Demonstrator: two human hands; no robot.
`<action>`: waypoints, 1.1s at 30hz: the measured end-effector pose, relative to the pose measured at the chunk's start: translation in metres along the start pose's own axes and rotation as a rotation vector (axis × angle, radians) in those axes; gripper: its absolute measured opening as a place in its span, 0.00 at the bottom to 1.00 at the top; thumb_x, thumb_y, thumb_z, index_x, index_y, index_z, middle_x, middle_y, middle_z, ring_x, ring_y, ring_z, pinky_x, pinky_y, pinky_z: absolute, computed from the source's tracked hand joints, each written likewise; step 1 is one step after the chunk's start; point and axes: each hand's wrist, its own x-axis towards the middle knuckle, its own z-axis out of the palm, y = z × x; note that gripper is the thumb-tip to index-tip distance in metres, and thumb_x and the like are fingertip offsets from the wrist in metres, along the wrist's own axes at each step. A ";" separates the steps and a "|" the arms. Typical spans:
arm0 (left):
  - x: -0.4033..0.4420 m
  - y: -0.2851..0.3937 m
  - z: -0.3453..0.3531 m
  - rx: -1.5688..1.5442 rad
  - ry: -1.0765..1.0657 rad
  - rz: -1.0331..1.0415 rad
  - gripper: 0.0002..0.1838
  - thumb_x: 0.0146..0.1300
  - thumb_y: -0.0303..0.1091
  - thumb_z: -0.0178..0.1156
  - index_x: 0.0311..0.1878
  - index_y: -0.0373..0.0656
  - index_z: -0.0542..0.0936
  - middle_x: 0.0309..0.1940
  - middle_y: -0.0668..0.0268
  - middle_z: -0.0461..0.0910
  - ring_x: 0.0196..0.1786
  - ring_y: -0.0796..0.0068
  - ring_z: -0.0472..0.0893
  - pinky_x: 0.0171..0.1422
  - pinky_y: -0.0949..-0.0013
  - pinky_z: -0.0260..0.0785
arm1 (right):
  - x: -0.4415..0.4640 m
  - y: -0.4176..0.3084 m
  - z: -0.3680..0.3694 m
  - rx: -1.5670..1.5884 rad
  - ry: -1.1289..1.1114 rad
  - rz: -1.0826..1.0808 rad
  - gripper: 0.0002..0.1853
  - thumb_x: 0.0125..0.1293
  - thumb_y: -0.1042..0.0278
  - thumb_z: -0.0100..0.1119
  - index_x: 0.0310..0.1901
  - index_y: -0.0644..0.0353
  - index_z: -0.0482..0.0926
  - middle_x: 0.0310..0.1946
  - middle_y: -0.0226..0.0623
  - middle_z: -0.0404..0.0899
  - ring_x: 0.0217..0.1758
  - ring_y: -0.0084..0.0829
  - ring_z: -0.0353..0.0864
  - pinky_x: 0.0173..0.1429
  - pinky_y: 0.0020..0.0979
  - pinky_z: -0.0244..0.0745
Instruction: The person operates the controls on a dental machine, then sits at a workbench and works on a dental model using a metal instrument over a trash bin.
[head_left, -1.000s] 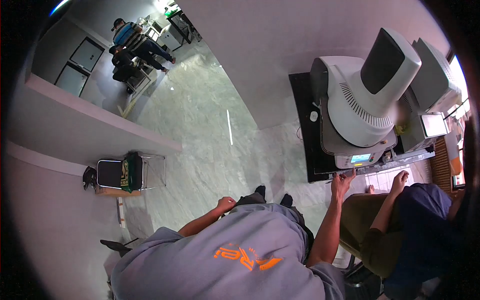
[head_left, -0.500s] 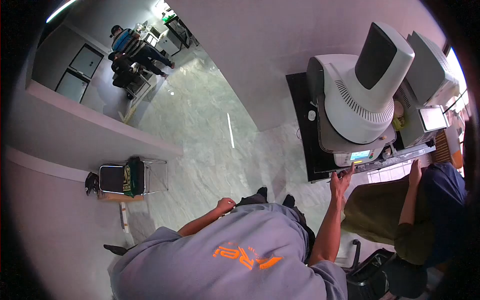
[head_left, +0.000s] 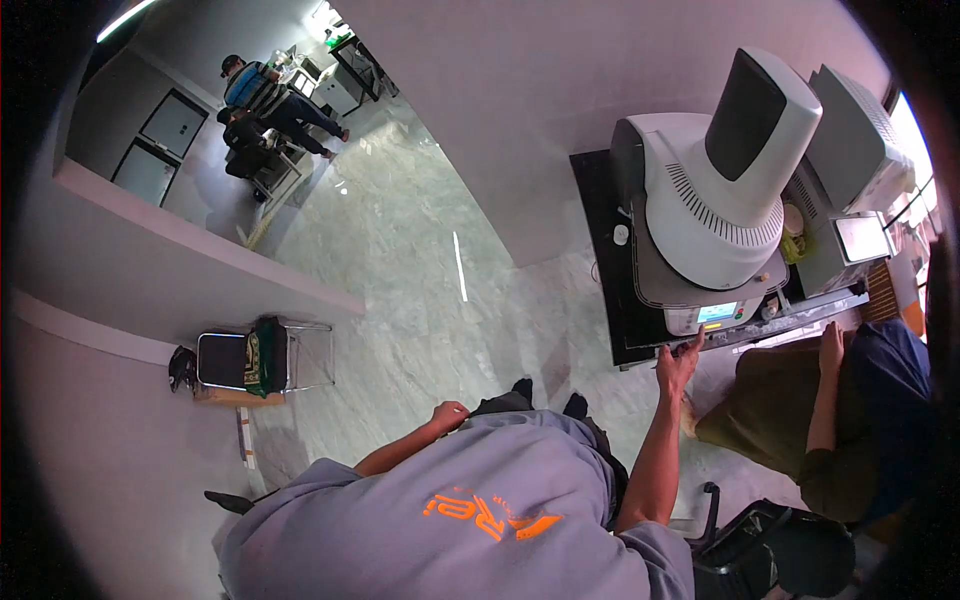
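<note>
A large white-and-grey machine (head_left: 715, 210) stands on a black table (head_left: 592, 200), with a small lit screen (head_left: 716, 312) and buttons on its front panel. My right hand (head_left: 680, 365) is raised at the table's front edge, index finger extended to the panel just below the screen; it holds nothing that I can see. Low beside my body, near the dark trousers, is my left hand (head_left: 449, 415), its fingers curled; whether anything is in them is too small to tell.
A co-worker (head_left: 800, 410) is at the right, beside a black chair (head_left: 780, 550). Another device (head_left: 860, 140) stands behind the machine. A chair with a green cloth (head_left: 262, 355) is at the left wall. Two people (head_left: 262, 95) are at the far upper left.
The co-worker at the right has moved rightward, away from my right arm, uncovering the black chair. My right hand stays at the panel, its index finger now against the front. The view has shifted slightly.
</note>
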 end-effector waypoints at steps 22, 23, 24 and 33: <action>-0.004 -0.001 0.003 -0.054 0.010 -0.023 0.17 0.53 0.51 0.69 0.39 0.50 0.89 0.32 0.61 0.88 0.33 0.66 0.87 0.45 0.64 0.79 | 0.006 0.016 0.006 -0.030 -0.003 -0.008 0.52 0.51 0.81 0.63 0.79 0.52 0.52 0.64 0.54 0.70 0.64 0.51 0.72 0.70 0.44 0.66; -0.004 -0.001 0.003 -0.041 0.015 -0.019 0.17 0.53 0.50 0.69 0.39 0.50 0.89 0.32 0.61 0.88 0.33 0.67 0.87 0.44 0.64 0.80 | 0.006 0.014 0.004 -0.039 -0.004 0.012 0.52 0.51 0.81 0.64 0.79 0.52 0.51 0.63 0.54 0.70 0.63 0.51 0.72 0.69 0.44 0.66; -0.003 -0.001 0.004 -0.029 0.021 -0.015 0.17 0.53 0.50 0.68 0.40 0.50 0.89 0.32 0.61 0.88 0.32 0.67 0.87 0.44 0.64 0.80 | 0.006 0.012 0.004 -0.048 -0.004 0.030 0.52 0.51 0.81 0.64 0.79 0.51 0.51 0.63 0.54 0.71 0.63 0.51 0.73 0.69 0.44 0.66; -0.001 -0.004 0.005 0.018 0.048 0.021 0.17 0.54 0.51 0.67 0.38 0.49 0.90 0.32 0.59 0.88 0.33 0.65 0.87 0.47 0.64 0.80 | -0.002 0.016 0.007 0.009 0.012 0.065 0.50 0.52 0.80 0.66 0.77 0.54 0.53 0.60 0.56 0.70 0.62 0.49 0.74 0.67 0.44 0.69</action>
